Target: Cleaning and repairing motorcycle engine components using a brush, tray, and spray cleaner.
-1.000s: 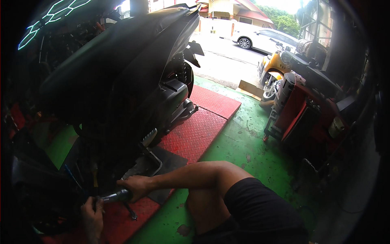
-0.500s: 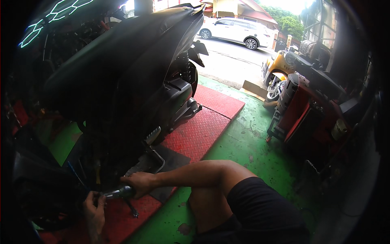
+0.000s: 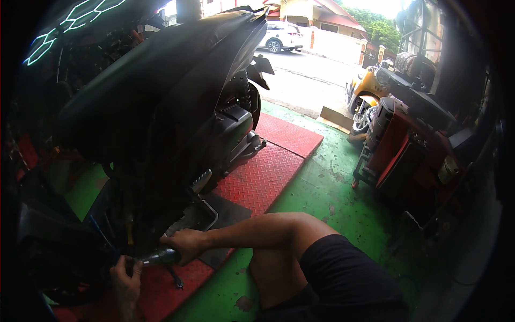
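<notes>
Over red plating (image 3: 265, 177) by green floor (image 3: 311, 198), right grip (image 3: 188, 245) clasps tool (image 3: 160, 257); left grip (image 3: 126, 276) unclear.

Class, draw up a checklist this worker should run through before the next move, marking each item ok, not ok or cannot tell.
1. Right hand gripping the shiny cylindrical tool: ok, closed at its rear end.
2. Left hand away from the tool's front end: not ok, its fingertips are right there.
3. Tool's front end properly seated: cannot tell, fingers and shadow hide what it meets.
4. Dark slender piece below the tool secured: cannot tell, it only shows against the red diamond-plate platform.
5. Black scooter firmly supported: cannot tell, its underside is in shadow.
</notes>
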